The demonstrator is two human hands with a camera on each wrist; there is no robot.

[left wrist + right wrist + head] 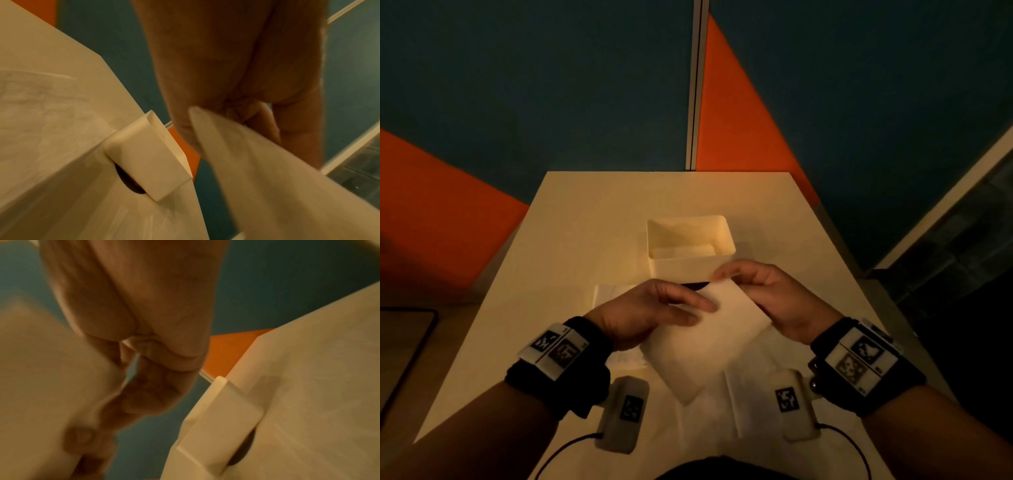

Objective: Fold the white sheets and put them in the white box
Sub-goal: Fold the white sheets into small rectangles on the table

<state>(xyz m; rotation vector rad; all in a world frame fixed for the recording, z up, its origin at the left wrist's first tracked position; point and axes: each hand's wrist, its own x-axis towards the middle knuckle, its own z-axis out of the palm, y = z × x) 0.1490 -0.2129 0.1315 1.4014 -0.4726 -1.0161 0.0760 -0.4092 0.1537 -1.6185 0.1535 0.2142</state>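
From the head view I held one white sheet (pixel 709 339) above the table (pixel 571 246), near side of the white box (pixel 690 255); my left hand (pixel 650 313) and right hand (pixel 767 298) both pinched it. Only that view showed folded sheets (pixel 695 251) inside the box; the blurred wrist views showed its outer wall.

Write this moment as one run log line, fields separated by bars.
left hand: holds sheet | right hand: pinches sheet | white box: open

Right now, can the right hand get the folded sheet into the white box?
Probably yes. The right hand pinches the folded sheet just in front of the white box, whose top is open.
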